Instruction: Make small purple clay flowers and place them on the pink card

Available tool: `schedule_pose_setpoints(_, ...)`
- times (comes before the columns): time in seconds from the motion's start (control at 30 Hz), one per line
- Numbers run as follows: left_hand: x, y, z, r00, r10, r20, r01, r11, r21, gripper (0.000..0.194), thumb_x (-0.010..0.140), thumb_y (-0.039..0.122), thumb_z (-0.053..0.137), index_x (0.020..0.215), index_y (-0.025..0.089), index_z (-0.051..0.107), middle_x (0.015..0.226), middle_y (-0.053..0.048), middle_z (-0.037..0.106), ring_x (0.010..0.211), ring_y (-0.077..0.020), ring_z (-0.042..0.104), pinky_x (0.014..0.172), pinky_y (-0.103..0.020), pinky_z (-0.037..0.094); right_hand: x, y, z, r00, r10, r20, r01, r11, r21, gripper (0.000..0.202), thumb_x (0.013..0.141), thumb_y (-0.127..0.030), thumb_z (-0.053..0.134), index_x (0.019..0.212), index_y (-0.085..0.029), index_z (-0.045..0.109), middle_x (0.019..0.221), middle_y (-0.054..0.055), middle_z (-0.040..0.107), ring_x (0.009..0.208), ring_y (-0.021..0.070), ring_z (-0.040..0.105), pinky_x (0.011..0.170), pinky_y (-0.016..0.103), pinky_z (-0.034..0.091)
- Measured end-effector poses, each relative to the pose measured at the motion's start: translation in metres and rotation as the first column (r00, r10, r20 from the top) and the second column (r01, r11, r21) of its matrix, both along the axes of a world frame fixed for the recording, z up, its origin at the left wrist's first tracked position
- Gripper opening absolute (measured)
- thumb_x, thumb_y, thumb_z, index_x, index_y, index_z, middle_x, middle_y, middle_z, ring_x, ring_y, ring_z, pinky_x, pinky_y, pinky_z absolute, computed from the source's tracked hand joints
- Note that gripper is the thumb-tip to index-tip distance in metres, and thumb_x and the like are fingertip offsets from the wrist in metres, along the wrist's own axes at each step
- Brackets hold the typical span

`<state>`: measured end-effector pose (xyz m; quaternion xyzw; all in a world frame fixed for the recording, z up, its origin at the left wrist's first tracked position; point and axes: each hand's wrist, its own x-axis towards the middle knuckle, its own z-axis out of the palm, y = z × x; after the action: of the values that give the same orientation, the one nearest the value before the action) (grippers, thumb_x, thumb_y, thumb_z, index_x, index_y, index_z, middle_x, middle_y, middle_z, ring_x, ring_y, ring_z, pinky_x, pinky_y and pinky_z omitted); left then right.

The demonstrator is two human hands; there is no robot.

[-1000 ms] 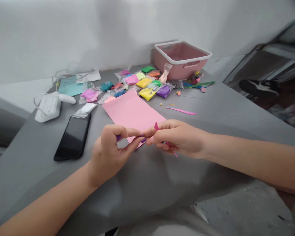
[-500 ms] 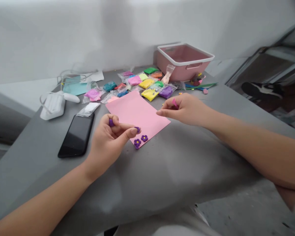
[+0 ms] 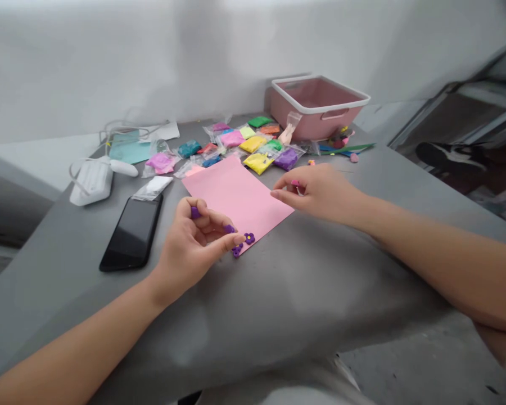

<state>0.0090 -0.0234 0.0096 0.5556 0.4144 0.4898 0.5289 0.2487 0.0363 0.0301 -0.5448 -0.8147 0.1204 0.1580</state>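
Note:
My left hand [image 3: 189, 242] is half curled over the near corner of a pink sheet of paper [image 3: 231, 191]. A lump of purple clay [image 3: 195, 212] is tucked in its bent fingers, and a smaller purple piece [image 3: 229, 229] shows at a fingertip above the thumb. By that thumb, a purple clay flower [image 3: 249, 238] with a yellow centre lies on the sheet. Another purple flower [image 3: 237, 248] is partly hidden by the thumb. My right hand [image 3: 316, 191] hovers at the sheet's right edge, its fingers bent around a small pink piece [image 3: 295, 183].
Several bags of coloured clay [image 3: 257, 161] lie behind the sheet. A pink basket [image 3: 320, 121] with a white rim stands at the back right, near green and blue strips [image 3: 349, 149]. At left are a black phone [image 3: 132, 233] and a white power strip [image 3: 91, 181].
My left thumb and forefinger have parted and moved slightly right and down, over the flowers. The purple piece pinched between them now shows at the fingertip. My right hand has dipped slightly.

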Motion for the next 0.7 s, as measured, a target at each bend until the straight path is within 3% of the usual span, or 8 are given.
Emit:
schedule_pose_setpoints(0.13,0.0,0.0,-0.001,1.0,0.009,-0.015,-0.009,1.0,0.0,0.047,0.069,0.014,0.081,0.084,0.024,0.037,0.073,0.006,0.072,0.075,-0.0162,0.074,0.073,-0.03,0.06,0.007,0.006,-0.005,0.989,0.028,0.148,-0.039,0.996,0.075,0.03,0.087,-0.035,0.057,0.108,-0.017,0.07,0.088,0.007,0.07,0.075,0.0197,0.06,0.069,0.03,0.038)
schedule_pose_setpoints(0.33,-0.002,0.001,-0.003,0.998,-0.054,-0.038,0.054,0.999,-0.006,0.042,0.075,0.015,0.078,0.081,0.024,0.038,0.07,0.004,0.075,0.076,-0.0178,0.076,0.076,-0.031,0.058,0.012,0.012,-0.009,0.964,0.08,0.253,-0.078,0.997,-0.017,0.032,0.089,-0.033,0.055,0.113,-0.016,0.067,0.095,0.009,0.071,0.08,0.0219,0.062,0.069,0.031,0.041)
schedule_pose_setpoints(0.47,0.0,-0.002,-0.001,0.996,-0.088,-0.032,0.088,0.996,0.008,0.04,0.077,0.016,0.077,0.079,0.024,0.037,0.068,0.004,0.074,0.07,-0.0172,0.074,0.074,-0.032,0.059,0.016,0.013,-0.01,0.972,0.102,0.209,-0.117,0.992,0.057,0.036,0.09,-0.041,0.055,0.112,-0.014,0.067,0.101,0.011,0.071,0.092,0.0247,0.063,0.076,0.034,0.044)
schedule_pose_setpoints(0.7,0.004,-0.004,0.003,0.993,-0.113,0.03,0.114,0.993,-0.041,0.04,0.078,0.02,0.078,0.078,0.023,0.039,0.069,0.003,0.076,0.069,-0.0175,0.075,0.071,-0.032,0.058,0.011,0.01,-0.011,0.984,0.103,0.148,-0.125,0.981,0.146,0.034,0.092,-0.038,0.052,0.108,-0.013,0.068,0.109,0.013,0.069,0.102,0.0279,0.063,0.084,0.038,0.047)
